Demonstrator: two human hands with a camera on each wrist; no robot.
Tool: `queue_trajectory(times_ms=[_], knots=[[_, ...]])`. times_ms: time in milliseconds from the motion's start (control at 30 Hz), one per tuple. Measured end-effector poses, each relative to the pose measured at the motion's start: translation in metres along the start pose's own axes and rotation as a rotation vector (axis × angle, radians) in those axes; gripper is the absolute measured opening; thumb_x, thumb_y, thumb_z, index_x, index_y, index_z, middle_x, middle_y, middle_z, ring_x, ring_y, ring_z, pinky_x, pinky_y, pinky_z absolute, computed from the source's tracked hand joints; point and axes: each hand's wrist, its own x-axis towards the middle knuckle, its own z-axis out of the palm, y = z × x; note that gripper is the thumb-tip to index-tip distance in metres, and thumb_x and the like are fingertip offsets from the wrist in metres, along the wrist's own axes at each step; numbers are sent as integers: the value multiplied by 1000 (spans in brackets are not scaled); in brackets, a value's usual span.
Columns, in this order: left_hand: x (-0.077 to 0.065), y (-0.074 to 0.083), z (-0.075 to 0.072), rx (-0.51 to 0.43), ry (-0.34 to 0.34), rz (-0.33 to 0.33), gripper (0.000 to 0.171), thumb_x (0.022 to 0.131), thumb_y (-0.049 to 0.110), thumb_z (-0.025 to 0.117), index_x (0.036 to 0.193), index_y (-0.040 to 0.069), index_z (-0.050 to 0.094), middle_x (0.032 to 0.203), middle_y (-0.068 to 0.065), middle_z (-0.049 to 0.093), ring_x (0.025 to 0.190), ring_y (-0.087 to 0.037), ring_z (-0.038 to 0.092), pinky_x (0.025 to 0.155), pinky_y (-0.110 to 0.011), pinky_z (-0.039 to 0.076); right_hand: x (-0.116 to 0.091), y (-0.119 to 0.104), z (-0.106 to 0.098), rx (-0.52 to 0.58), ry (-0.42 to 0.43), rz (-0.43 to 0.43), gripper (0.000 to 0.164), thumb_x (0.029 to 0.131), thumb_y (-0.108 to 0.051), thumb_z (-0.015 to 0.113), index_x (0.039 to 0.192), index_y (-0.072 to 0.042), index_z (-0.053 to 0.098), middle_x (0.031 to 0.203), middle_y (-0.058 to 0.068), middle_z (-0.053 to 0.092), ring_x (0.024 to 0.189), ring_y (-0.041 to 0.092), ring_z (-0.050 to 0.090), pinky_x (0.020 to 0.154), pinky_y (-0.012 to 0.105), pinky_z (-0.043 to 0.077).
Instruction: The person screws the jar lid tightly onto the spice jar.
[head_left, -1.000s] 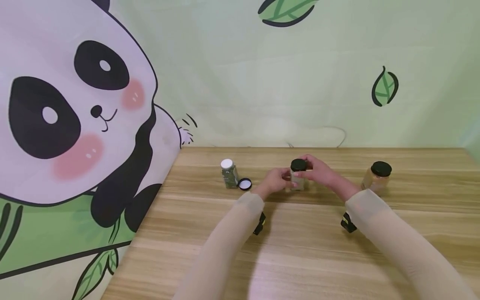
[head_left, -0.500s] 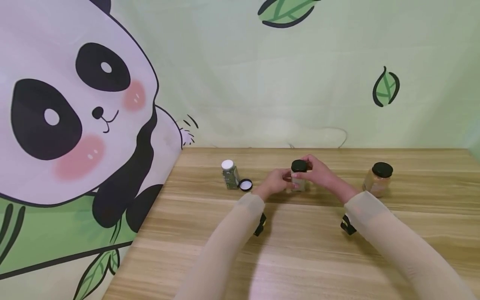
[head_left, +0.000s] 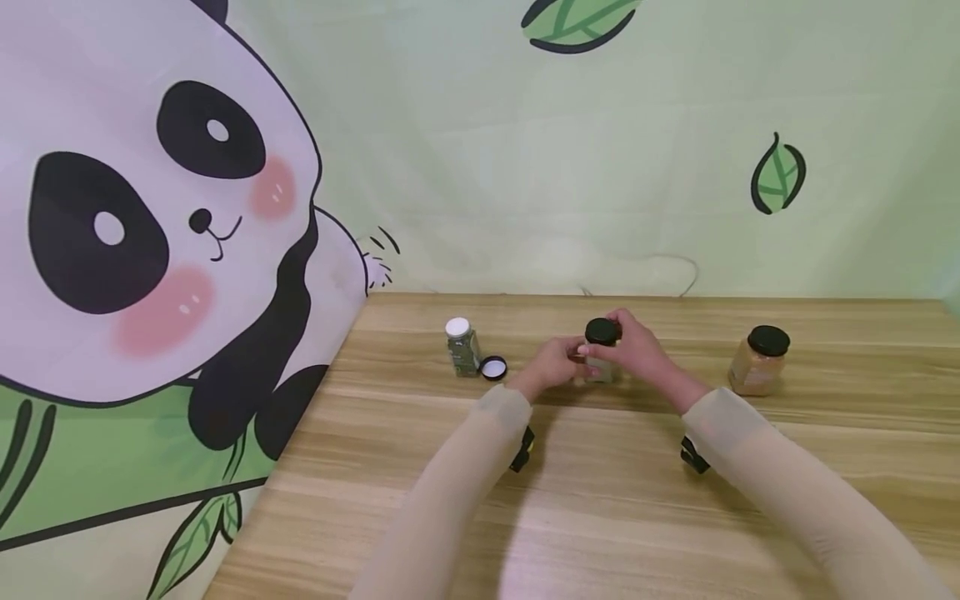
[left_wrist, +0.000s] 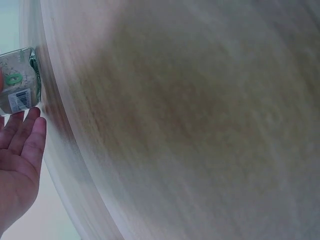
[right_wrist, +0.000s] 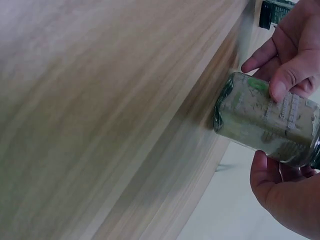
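A clear glass jar [head_left: 602, 369] with pale contents and a black lid [head_left: 602, 331] stands upright at the back middle of the table. My left hand [head_left: 553, 365] holds its body from the left; in the left wrist view the fingers [left_wrist: 33, 145] lie along the jar [left_wrist: 22, 85], whose barcode shows. From the right, my right hand [head_left: 639, 348] grips the jar's lid, thumb across the front. The right wrist view shows the left thumb [right_wrist: 287, 82] on the printed jar side [right_wrist: 260, 112] and the right hand [right_wrist: 287, 192] at the lid end, partly out of frame.
To the left stands a green shaker bottle [head_left: 464, 354] with a white top; a black cap [head_left: 493, 367] lies inside-up beside it. A wider jar [head_left: 757, 371] with orange-pink contents and a black lid stands at the right. A panda-print cloth [head_left: 480, 167] hangs behind the table.
My right thumb has shifted left across the front of the jar at its lid, and the right forearm has moved slightly, uncovering more of the right-hand jar. The left hand stays put.
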Motion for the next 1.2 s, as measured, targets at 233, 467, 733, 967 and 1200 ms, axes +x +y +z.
queue_trajectory(times_ms=[233, 467, 733, 967, 1200], knots=[[0, -2, -1, -3, 5, 7, 40, 93, 16, 76, 132, 8, 68, 124, -13, 75, 87, -8, 61, 69, -15, 44, 1, -1, 3, -93, 52, -10, 51, 92, -29, 78, 117, 4, 47, 120, 31, 65, 100, 35, 60, 84, 39, 47], [-2, 2, -4, 32, 1, 3, 40, 94, 17, 74, 132, 8, 67, 125, -14, 75, 89, -10, 61, 69, -15, 43, 0, -2, 1, -118, 66, -29, 50, 91, -29, 79, 114, 3, 48, 111, 27, 66, 91, 31, 57, 75, 31, 42], [-3, 0, -1, 10, -1, -14, 50, 94, 17, 75, 140, 4, 61, 138, -15, 68, 126, -25, 67, 93, -25, 56, -2, 5, -4, 56, -97, 1, 81, 97, -29, 72, 158, 1, 27, 154, 36, 42, 147, 50, 38, 117, 64, 37], [-1, 0, 0, -27, -7, -23, 59, 94, 15, 75, 148, 5, 54, 144, -18, 63, 135, -31, 61, 110, -38, 52, 3, 11, -19, 213, -279, 13, 82, 102, -22, 63, 164, -4, 12, 161, 36, 31, 147, 51, 37, 106, 59, 49], [1, 0, -1, 22, -8, -37, 61, 94, 19, 75, 149, 4, 52, 145, -18, 62, 136, -30, 60, 112, -39, 51, 9, 12, -27, 259, -380, 55, 77, 104, -22, 60, 164, -9, 15, 163, 33, 30, 148, 49, 37, 113, 62, 44]])
